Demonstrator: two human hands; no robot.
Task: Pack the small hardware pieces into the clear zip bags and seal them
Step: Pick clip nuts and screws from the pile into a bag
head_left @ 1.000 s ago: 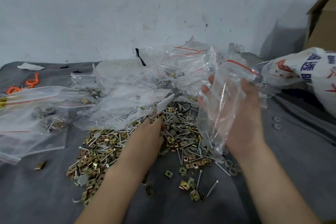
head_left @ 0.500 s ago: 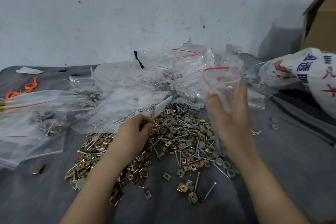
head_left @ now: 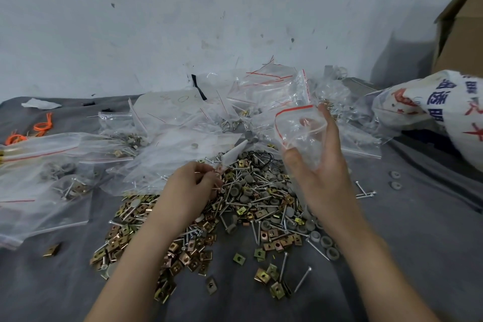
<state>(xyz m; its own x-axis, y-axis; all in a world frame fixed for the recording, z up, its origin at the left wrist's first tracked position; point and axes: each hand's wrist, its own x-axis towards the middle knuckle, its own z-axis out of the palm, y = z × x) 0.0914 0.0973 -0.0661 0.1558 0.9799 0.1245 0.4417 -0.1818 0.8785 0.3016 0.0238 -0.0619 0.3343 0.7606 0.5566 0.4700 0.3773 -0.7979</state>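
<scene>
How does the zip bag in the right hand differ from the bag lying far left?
The held zip bag is upright, mouth open, seemingly empty, in the right hand; the lying bag rests flat on the grey cloth, holding screws and clips. Both are clear with a red strip.

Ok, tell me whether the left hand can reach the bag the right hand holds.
Probably yes: the right hand holds the zip bag open above the hardware pile, and nothing lies between it and the left hand.
</scene>
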